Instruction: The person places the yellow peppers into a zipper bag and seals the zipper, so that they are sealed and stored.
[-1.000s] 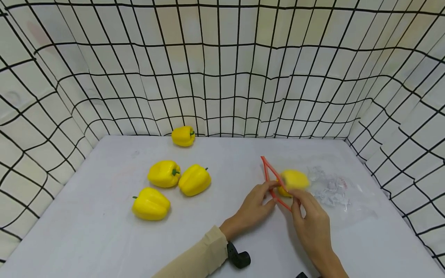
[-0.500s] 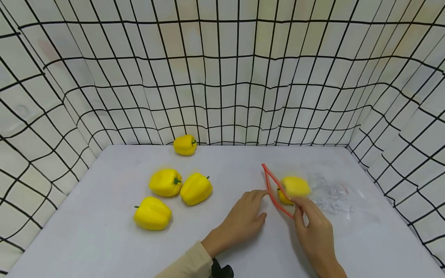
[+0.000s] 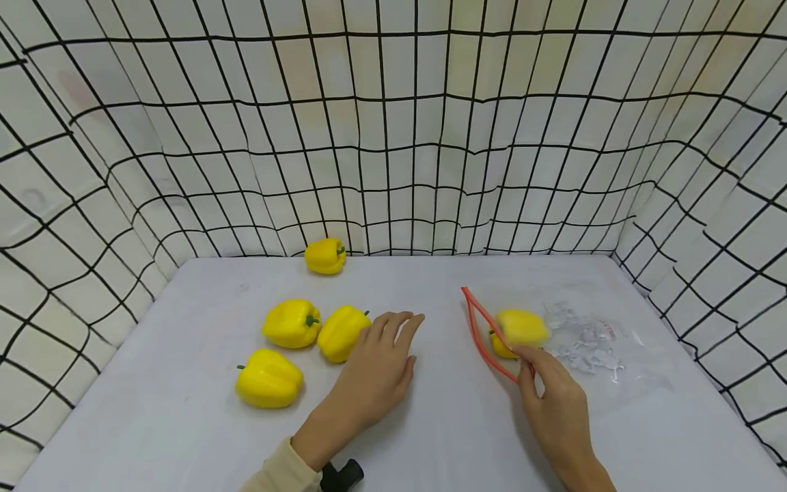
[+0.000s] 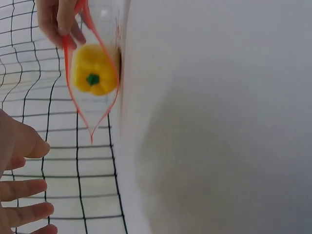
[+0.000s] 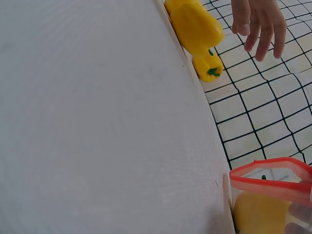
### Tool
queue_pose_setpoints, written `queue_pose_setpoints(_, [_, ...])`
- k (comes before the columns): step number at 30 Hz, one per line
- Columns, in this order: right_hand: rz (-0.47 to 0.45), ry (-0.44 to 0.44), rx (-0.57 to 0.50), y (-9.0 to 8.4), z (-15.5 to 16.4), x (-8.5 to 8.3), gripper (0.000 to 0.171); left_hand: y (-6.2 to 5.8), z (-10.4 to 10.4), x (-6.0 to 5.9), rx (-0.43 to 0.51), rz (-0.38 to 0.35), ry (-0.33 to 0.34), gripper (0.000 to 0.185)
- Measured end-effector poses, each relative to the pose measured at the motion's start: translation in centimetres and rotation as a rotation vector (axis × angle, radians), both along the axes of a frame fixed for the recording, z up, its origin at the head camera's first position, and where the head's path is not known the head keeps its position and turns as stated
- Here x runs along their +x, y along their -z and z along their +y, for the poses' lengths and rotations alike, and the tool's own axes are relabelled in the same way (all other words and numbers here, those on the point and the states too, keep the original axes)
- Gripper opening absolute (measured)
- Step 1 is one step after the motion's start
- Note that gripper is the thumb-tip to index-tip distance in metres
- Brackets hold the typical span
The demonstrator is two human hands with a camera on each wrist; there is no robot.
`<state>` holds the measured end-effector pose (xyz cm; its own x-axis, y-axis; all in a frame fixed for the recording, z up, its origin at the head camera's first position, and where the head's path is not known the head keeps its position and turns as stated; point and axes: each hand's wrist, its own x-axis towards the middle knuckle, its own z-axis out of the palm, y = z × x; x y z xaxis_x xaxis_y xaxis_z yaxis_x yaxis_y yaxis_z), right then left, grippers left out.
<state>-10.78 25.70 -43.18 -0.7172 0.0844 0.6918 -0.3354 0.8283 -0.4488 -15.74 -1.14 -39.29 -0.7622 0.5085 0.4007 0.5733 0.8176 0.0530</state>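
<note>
A clear plastic bag (image 3: 590,342) with a red zip rim (image 3: 482,335) lies at the right of the white table (image 3: 443,430). One yellow pepper (image 3: 519,328) sits inside its mouth. My right hand (image 3: 525,359) pinches the near end of the red rim. My left hand (image 3: 393,342) hovers with relaxed, spread fingers beside a loose yellow pepper (image 3: 340,333) and holds nothing. The left wrist view shows the bagged pepper (image 4: 94,69) through the rim (image 4: 73,97). The right wrist view shows the rim (image 5: 270,183) close up and the left hand (image 5: 258,24) far off.
Three more yellow peppers lie loose: one (image 3: 291,323) beside the left hand's pepper, one (image 3: 269,378) nearer me, one (image 3: 326,255) at the back edge. Cloth walls with black netting (image 3: 393,137) enclose the table on three sides.
My left hand has let go of the bag's red rim and moved left to the loose peppers. My right hand still pinches the rim; the bag's mouth stays open.
</note>
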Motion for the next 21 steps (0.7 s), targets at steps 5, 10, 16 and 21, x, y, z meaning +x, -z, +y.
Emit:
queue_pose_setpoints(5, [-0.011, -0.002, -0.004, 0.1, 0.1, 0.0, 0.029, -0.5, -1.6, -0.3, -0.036, 0.072, -0.066, 0.064])
queue_pose_setpoints(10, [-0.007, -0.007, -0.004, 0.4, 0.0, 0.2, 0.031, -0.6, -2.7, -0.6, -0.044, 0.084, -0.079, 0.063])
queue_pose_setpoints(16, [-0.008, -0.016, -0.005, 0.2, 0.1, 0.2, 0.029, -0.6, -3.5, -1.0, -0.077, 0.079, -0.128, 0.063])
queue_pose_setpoints(21, [-0.022, -0.026, -0.005, -0.1, -0.1, 0.2, 0.030, -0.4, -4.4, -1.2, -0.091, -0.003, -0.220, 0.065])
